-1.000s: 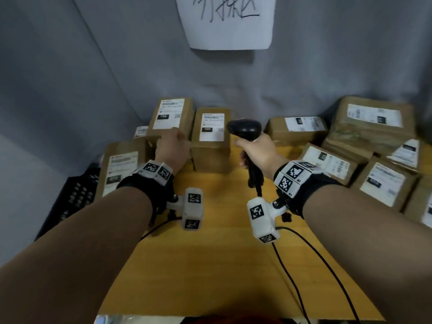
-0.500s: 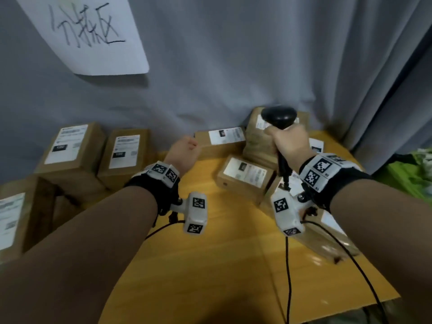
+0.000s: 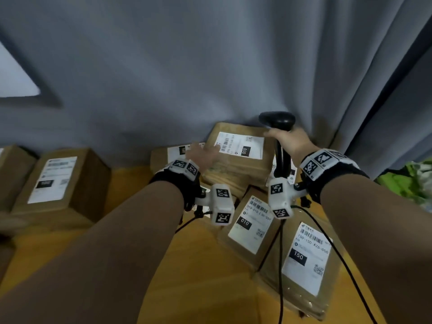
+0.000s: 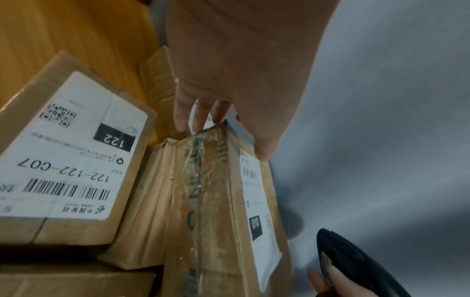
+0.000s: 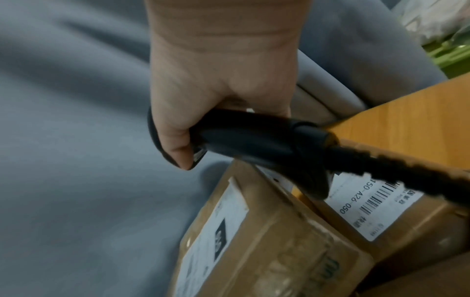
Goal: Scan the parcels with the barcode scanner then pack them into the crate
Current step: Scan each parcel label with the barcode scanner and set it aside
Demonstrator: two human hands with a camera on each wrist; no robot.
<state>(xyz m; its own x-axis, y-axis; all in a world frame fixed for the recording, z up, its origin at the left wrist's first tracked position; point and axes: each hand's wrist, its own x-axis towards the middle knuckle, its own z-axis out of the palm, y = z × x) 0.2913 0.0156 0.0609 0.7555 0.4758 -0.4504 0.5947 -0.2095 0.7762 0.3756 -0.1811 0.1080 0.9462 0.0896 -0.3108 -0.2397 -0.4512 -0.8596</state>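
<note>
Wrapped around the handle of the black handheld barcode scanner (image 3: 278, 136), the right hand (image 3: 292, 142) holds it upright, head at the top, above the pile of parcels at the back right of the table. In the right wrist view the fingers (image 5: 178, 144) curl round the dark grip, and the scanner's black cable (image 3: 280, 265) trails down over the parcels toward the near edge.

Left of it, the left hand (image 3: 203, 155) reaches out with fingers extended to the tilted brown cardboard parcel with the white "010" label (image 3: 236, 160). In the left wrist view the fingertips (image 4: 201, 120) lie along its taped top edge and the thumb sits on the labelled side; whether they actually clasp the box I cannot tell. This parcel leans on other boxes against the grey curtain (image 3: 210, 66).

Nearer, a flat brown parcel with a second "010" label (image 3: 250, 225) lies on the yellow wooden table (image 3: 198, 277), and beside it at the near right lies a flat parcel labelled "150" (image 3: 304, 260). The left wrist view also shows a box labelled "122-122-C07" (image 4: 71, 160) just beside the one being touched. At the table's left stands a taller brown carton with a white label (image 3: 58, 183). Green material (image 3: 411, 181) shows at the far right, past the curtain.
</note>
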